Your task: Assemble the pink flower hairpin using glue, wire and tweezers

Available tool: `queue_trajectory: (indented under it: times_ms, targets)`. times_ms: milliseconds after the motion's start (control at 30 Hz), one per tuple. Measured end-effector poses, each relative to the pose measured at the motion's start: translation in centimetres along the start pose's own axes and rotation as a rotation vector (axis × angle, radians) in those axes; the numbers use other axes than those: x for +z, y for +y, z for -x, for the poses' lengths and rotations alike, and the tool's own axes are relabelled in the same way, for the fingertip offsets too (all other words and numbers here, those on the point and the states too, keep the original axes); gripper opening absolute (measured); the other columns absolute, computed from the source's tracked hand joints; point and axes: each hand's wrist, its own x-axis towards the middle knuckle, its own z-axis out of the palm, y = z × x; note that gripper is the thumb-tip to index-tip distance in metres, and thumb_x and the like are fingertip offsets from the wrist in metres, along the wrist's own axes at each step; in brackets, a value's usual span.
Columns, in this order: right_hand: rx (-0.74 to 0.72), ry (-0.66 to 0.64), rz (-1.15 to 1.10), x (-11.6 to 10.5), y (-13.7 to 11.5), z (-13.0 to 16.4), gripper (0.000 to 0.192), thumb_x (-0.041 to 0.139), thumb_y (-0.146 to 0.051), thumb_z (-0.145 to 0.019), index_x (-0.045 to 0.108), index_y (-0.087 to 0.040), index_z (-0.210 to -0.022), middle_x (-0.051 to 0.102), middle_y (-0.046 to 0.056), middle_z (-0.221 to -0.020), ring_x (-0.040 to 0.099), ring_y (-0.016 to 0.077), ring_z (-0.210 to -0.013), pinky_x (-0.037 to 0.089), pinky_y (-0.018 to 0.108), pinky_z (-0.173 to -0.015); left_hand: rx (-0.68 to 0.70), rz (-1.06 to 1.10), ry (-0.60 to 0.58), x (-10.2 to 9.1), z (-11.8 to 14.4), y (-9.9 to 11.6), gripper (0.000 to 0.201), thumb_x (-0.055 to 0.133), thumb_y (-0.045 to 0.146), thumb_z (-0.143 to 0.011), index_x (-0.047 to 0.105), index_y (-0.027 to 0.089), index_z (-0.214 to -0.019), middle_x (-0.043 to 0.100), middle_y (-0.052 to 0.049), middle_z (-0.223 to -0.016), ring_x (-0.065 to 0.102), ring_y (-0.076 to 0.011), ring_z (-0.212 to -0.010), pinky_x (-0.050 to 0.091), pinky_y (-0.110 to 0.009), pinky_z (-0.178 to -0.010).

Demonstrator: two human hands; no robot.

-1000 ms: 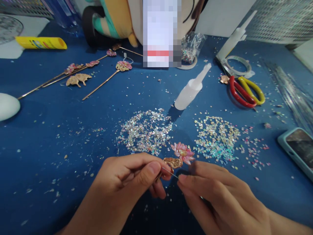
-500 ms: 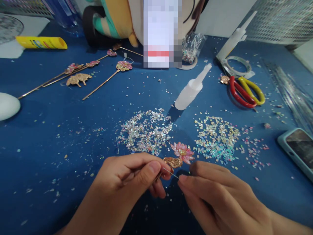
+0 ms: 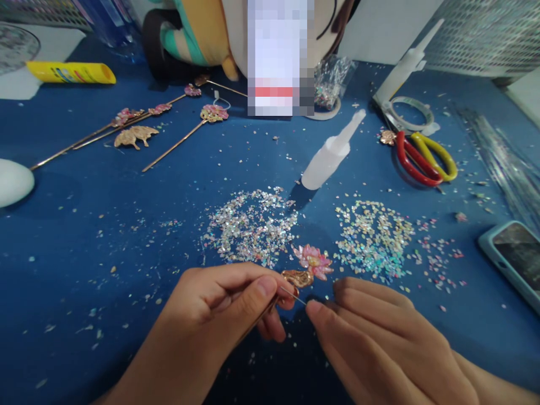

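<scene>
My left hand (image 3: 236, 306) is closed around a gold hairpin (image 3: 298, 278), thumb pressed against the index finger. A pink lotus-like flower (image 3: 313, 261) tops the hairpin, and its gold stem runs back under my thumb. Between thumb and fingers, my right hand (image 3: 379, 332) pinches the end of a thin silvery wire (image 3: 295, 296). The wire's other end meets the hairpin by my left thumb; how it is fastened there is hidden. Just beyond both hands lie a heap of pale iridescent flakes (image 3: 253, 228) and another of yellowish and turquoise flakes (image 3: 375, 236).
A white squeeze bottle (image 3: 325, 160) stands beyond the flakes. Red-and-yellow-handled pliers (image 3: 417, 160), a tape roll (image 3: 411, 114), loose wires (image 3: 506, 157) and a phone (image 3: 512, 264) are to the right. Finished-looking hairpins (image 3: 185, 138) and a gold butterfly-shaped piece (image 3: 135, 136) lie left.
My right hand has turned slightly, its fingers bunching lower along the wire. The flower has shifted a little to the left, and more of the hairpin's stem shows below my left thumb.
</scene>
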Motion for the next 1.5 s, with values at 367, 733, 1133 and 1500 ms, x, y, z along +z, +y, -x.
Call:
queue_trajectory:
  times_ms: [367,733,1133,1500]
  targets:
    - [0.038,0.001,-0.046,-0.4,-0.2,0.8,0.021,0.063,-0.001,-0.097,0.067,-0.022,-0.096,0.07,-0.003,-0.073,0.07,0.0148,-0.071,0.062,0.034,-0.08,0.009,-0.003,0.015,0.1,-0.6,0.2,0.017,0.077,0.027,-0.083,0.084,0.03,-0.068,0.076,0.006,-0.055,0.072,-0.011,-0.055,0.058,-0.012,-0.058]
    - [-0.066,-0.007,0.064,0.2,0.0,-1.8,0.018,0.052,-0.008,-0.107,0.061,-0.019,-0.096,0.062,-0.005,-0.061,0.061,0.0122,-0.057,0.056,0.031,-0.065,-0.002,-0.023,0.019,0.1,-0.1,0.2,0.017,0.077,0.026,-0.082,0.084,0.03,-0.067,0.077,0.005,-0.057,0.072,-0.0113,-0.056,0.057,-0.013,-0.058]
    - [-0.079,0.0,0.043,0.1,-0.2,-1.6,0.017,0.052,-0.005,-0.103,0.064,-0.017,-0.104,0.061,-0.004,-0.058,0.059,0.0135,-0.053,0.055,0.032,-0.06,0.032,-0.098,0.04,0.0,-0.1,0.1,0.029,0.071,0.032,-0.083,0.077,0.028,-0.055,0.076,0.004,-0.055,0.073,-0.0128,-0.056,0.059,-0.014,-0.058]
    - [-0.046,-0.019,0.06,-0.1,-0.2,-1.7,0.021,0.045,-0.012,-0.111,0.058,-0.021,-0.097,0.071,-0.003,-0.065,0.069,0.0115,-0.061,0.055,0.032,-0.067,-0.001,-0.199,0.076,0.4,-0.4,0.1,0.022,0.073,0.041,-0.083,0.084,0.023,-0.076,0.075,-0.002,-0.056,0.074,-0.0218,-0.06,0.062,-0.026,-0.058]
